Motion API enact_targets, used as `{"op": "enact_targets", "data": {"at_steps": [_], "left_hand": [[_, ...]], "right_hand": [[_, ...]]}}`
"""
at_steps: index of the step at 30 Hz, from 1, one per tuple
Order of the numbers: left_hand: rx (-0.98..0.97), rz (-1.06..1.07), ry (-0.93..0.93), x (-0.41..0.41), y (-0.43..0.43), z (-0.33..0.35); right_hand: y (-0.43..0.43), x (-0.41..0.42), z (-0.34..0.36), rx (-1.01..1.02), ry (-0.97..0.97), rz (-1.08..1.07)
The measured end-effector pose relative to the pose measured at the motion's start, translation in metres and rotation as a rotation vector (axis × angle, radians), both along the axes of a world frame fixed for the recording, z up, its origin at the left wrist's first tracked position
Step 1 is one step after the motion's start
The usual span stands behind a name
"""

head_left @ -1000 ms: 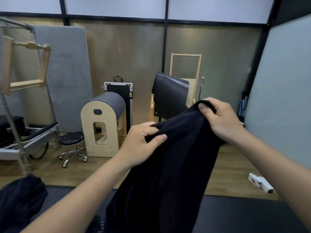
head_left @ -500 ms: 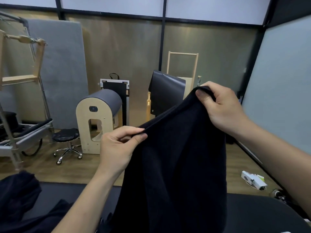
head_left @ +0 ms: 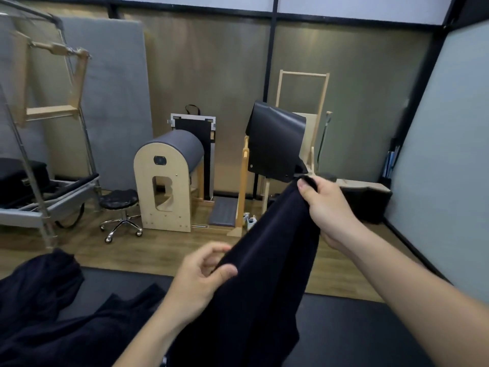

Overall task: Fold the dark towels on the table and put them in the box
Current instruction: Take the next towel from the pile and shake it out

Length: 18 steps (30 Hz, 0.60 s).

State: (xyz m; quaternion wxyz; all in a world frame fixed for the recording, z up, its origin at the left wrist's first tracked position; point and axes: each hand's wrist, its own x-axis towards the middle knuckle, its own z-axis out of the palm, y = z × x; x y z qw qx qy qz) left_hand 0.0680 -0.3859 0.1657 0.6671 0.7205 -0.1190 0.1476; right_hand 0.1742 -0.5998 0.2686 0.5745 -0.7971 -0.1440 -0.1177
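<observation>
— Where's the dark towel (head_left: 264, 282)?
— Up off the worktop (head_left: 370, 329), hanging between both hands. The right hand (head_left: 330, 210) is high, fingers curled tight round its top corner; the left hand (head_left: 198, 276) is lower, thumb and fingers pinching the edge.
— And the others?
— In a rumpled heap (head_left: 47, 313) on the worktop's left side.

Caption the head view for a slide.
Left hand and right hand hold a dark towel up over the black table.

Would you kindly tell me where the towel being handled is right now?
In the head view, the dark towel hangs at centre over the black table, held by the left hand below and the right hand higher up.
</observation>
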Motion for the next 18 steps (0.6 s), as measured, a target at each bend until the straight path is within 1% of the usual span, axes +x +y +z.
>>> {"op": "enact_targets", "data": {"at_steps": [1,3,5,7,9,10,12,14,16,18], "left_hand": [[-0.054,-0.061,0.045,-0.007,-0.004,-0.009],[-0.096,-0.119,0.12,-0.013,-0.01,-0.027],[-0.102,-0.095,0.134,-0.014,-0.014,-0.035],[-0.049,-0.043,0.125,-0.012,-0.014,-0.038],[0.084,0.071,0.073,-0.009,-0.01,-0.04],[0.184,0.178,0.001,-0.006,-0.007,-0.041],[0.376,0.397,-0.238,-0.005,-0.007,-0.047],[0.472,0.518,-0.395,-0.012,-0.015,-0.064],[0.532,0.536,-0.446,-0.025,-0.026,-0.093],[0.646,0.52,-0.368,-0.038,-0.03,-0.139]], "right_hand": [[0.001,0.001,0.0,-0.017,-0.008,-0.01],[0.003,0.005,0.007,-0.011,-0.054,-0.028],[0.003,0.008,0.019,-0.043,-0.133,-0.05],[-0.002,0.012,0.026,-0.075,-0.189,-0.041],[-0.012,0.013,0.025,-0.075,-0.204,-0.032],[-0.018,0.011,0.024,-0.06,-0.201,-0.03],[-0.026,0.005,0.02,-0.035,-0.198,-0.022],[-0.032,-0.008,0.012,-0.056,-0.199,-0.019],[-0.041,-0.026,-0.004,-0.061,-0.245,-0.035],[-0.046,-0.052,-0.035,-0.132,-0.275,-0.035]]}}
